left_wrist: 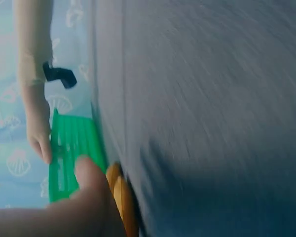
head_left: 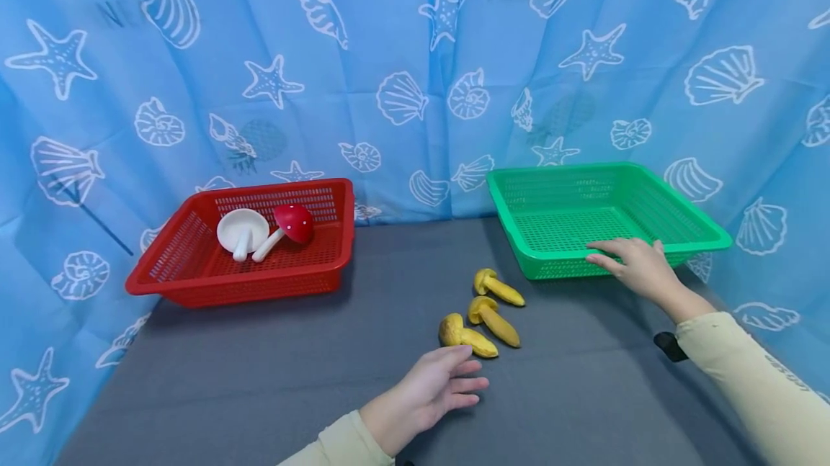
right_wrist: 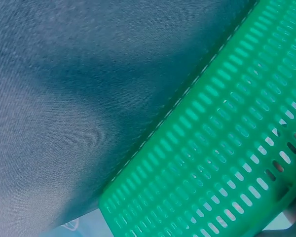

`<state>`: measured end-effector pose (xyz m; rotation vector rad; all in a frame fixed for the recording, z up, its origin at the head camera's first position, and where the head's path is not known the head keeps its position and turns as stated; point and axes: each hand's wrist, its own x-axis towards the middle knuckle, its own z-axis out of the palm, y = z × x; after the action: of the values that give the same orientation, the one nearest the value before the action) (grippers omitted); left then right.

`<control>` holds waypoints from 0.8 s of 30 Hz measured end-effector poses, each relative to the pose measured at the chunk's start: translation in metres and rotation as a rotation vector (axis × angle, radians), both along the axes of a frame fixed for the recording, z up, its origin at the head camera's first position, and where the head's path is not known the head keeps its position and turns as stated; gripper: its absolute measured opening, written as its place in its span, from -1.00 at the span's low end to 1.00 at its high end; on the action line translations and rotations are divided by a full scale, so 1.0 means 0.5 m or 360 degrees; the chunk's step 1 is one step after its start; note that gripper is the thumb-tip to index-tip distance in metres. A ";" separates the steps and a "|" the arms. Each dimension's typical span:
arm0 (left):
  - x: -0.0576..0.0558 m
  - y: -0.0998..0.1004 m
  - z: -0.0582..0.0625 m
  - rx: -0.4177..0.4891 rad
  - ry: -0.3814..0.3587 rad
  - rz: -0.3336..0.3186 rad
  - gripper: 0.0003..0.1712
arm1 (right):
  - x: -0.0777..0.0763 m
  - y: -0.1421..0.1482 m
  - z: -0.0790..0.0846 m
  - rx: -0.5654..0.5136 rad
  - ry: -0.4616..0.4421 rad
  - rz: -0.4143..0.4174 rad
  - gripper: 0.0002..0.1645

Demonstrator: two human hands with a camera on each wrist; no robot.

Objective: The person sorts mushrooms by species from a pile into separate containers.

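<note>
Three yellow mushrooms lie on the grey cloth in the head view: a front one (head_left: 468, 336), a middle one (head_left: 494, 321) and a back one (head_left: 498, 287). Just in front of the nearest mushroom is my left hand (head_left: 431, 390), fingers spread and holding nothing; its thumb tip appears close to that mushroom's stem. My right hand (head_left: 635, 268) is at the front rim of the green basket (head_left: 583, 264), its fingers and thumb mostly straight. Whether it touches the rim is unclear. The right wrist view shows the basket's slotted wall (right_wrist: 202, 163) and part of a finger (right_wrist: 295, 210).
A red basket (head_left: 240, 289) stands at the back left. Inside it are a white mushroom (head_left: 243, 228) and a red-capped mushroom (head_left: 294, 223) with white dots. A blue curtain (head_left: 415, 91) with shells and starfish hangs behind the cloth-covered table (head_left: 259, 379).
</note>
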<state>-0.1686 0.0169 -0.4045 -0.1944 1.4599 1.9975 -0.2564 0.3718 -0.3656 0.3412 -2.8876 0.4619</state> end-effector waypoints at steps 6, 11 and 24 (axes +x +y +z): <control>-0.004 0.034 -0.008 -0.0014 -0.0071 0.0134 -0.21 | -0.003 -0.002 -0.001 -0.0019 0.0007 -0.0001 -0.49; -0.004 0.035 0.001 -0.0131 -0.0050 0.0304 -0.16 | -0.005 -0.003 -0.005 -0.0043 0.0021 0.0003 -0.50; -0.031 0.056 -0.027 -0.0623 0.0409 0.0468 -0.20 | 0.000 -0.001 -0.005 -0.0055 0.0011 -0.0001 -0.52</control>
<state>-0.1840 0.0448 -0.4180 -0.3457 2.0879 1.9953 -0.2566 0.3714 -0.3682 0.3355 -2.8695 0.5086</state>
